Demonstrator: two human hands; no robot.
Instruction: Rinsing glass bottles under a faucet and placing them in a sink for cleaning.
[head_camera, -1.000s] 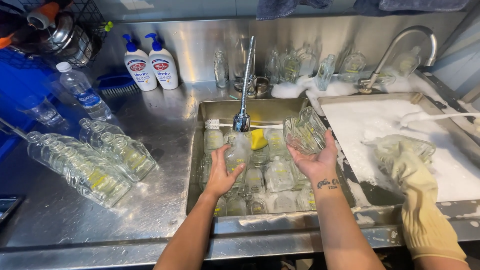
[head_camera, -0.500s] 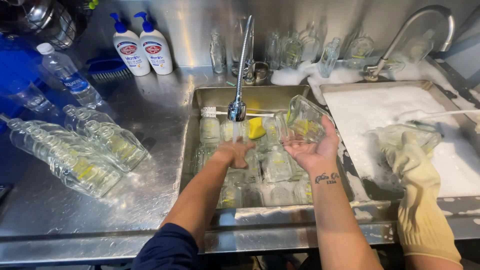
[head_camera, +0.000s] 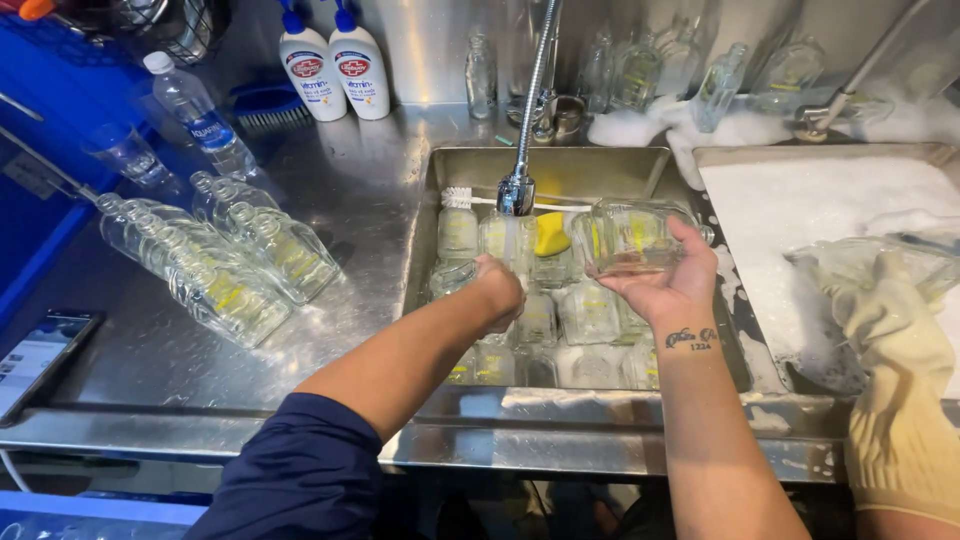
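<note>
Held bottle (head_camera: 630, 238): clear, flat-sided glass with a yellow label, lying on its side in the upturned right hand (head_camera: 665, 285), raised above the right part of the sink, just right of the tap head.
Bottles in the sink (head_camera: 540, 320): the same clear glass with yellow labels, packed in rows on the sink floor; the left hand (head_camera: 498, 290) reaches down among them, left of centre.

Clear glass bottle (head_camera: 630, 238) with yellow label, yellow sponge (head_camera: 551, 233), navy sleeve (head_camera: 300, 470), cream glove (head_camera: 895, 390), silver steel sink (head_camera: 560, 165).
</note>
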